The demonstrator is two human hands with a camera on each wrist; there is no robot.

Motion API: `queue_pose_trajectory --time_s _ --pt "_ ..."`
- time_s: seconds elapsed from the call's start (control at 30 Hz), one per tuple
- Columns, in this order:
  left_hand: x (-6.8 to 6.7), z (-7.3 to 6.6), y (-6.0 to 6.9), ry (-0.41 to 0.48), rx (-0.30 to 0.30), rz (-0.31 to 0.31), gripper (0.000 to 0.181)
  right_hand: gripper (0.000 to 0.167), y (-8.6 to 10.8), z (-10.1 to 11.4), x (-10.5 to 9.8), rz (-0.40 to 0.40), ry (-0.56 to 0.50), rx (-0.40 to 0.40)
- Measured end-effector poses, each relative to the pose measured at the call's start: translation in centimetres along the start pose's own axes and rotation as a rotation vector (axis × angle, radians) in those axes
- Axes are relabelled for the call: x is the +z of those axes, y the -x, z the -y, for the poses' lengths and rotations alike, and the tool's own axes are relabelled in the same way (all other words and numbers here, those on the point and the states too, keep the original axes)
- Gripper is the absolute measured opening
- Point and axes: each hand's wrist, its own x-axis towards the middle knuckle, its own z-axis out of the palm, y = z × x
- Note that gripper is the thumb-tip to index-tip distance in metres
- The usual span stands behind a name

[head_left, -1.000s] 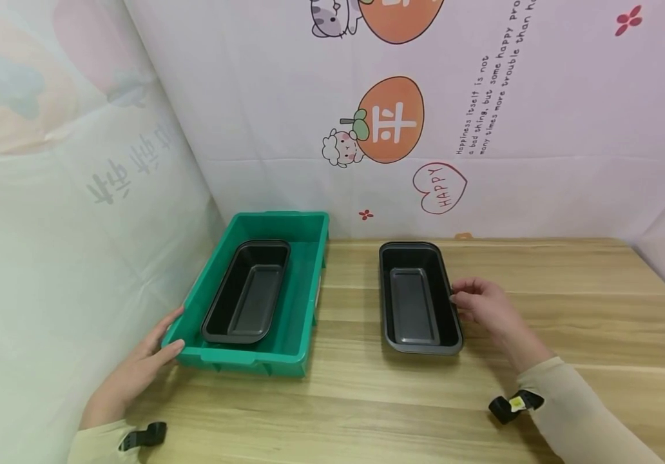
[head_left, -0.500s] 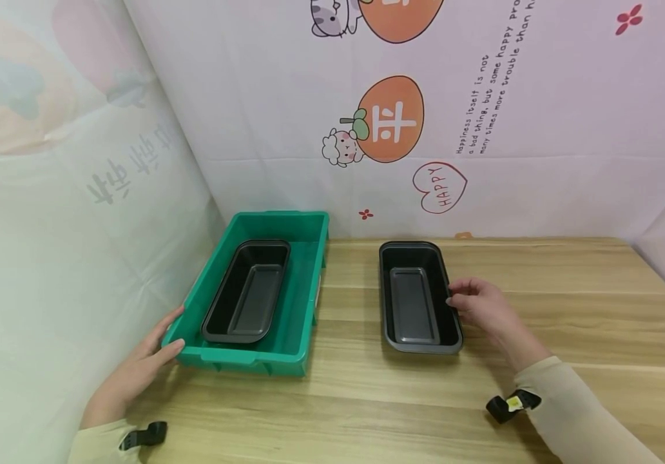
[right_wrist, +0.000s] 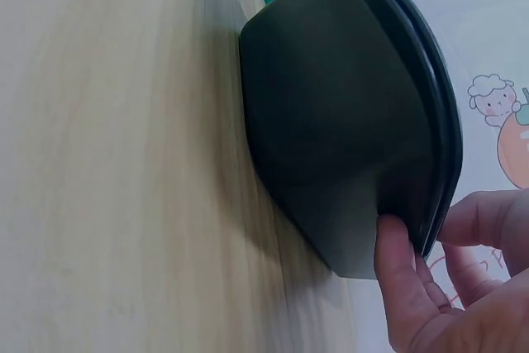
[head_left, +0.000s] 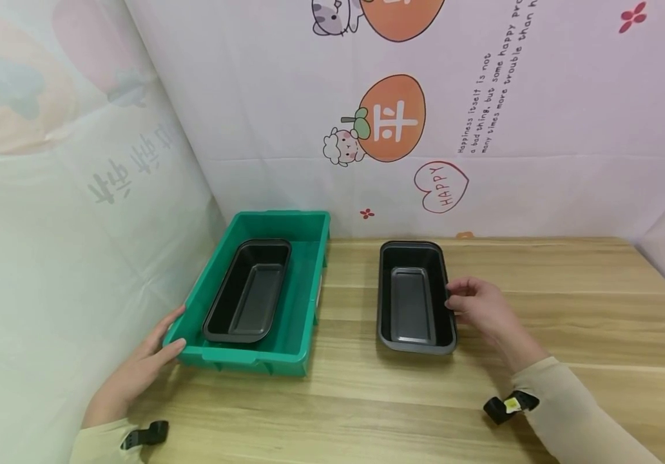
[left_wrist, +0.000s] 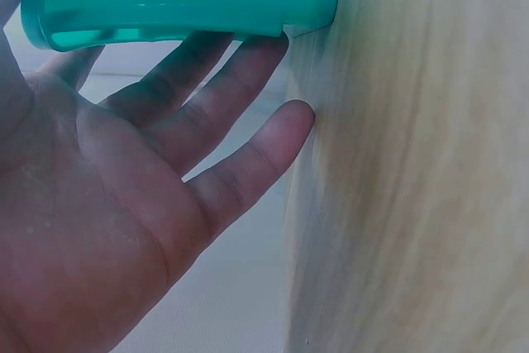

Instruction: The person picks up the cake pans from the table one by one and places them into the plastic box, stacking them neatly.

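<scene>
A black loaf pan (head_left: 410,306) stands on the wooden table, right of the green tray (head_left: 240,357). My right hand (head_left: 483,312) pinches the pan's right rim; in the right wrist view, thumb and fingers (right_wrist: 398,258) lie on opposite sides of that rim. The rim shows a doubled edge there, and I cannot tell whether pans are nested. Another black loaf pan (head_left: 257,296) lies inside the tray. My left hand (head_left: 135,370) rests against the tray's near left corner, its fingers (left_wrist: 240,84) fairly straight along the outer wall.
A white printed cloth wall (head_left: 286,129) rises behind the table (head_left: 570,309), and a pale cloth wall (head_left: 77,270) stands close on the left. Wood surface lies between the tray and the right pan. Each wrist wears a black strap camera.
My right hand has shifted slightly left. The near end of the pan it pinches has swung a little to the left. The left hand and tray hold still.
</scene>
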Motion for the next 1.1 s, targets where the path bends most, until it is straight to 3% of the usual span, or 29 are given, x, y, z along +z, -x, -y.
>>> queue_pose_trajectory --time_s 0.63,1.1 --pt "0.1 -0.2 0.1 0.014 0.002 0.0 0.064 0.037 0.4 1.5 0.7 -0.019 0.01 0.019" --pt "0.1 0.0 0.0 -0.001 0.013 0.0 0.064 0.036 0.6 3.1 1.6 0.003 -0.015 -0.033"
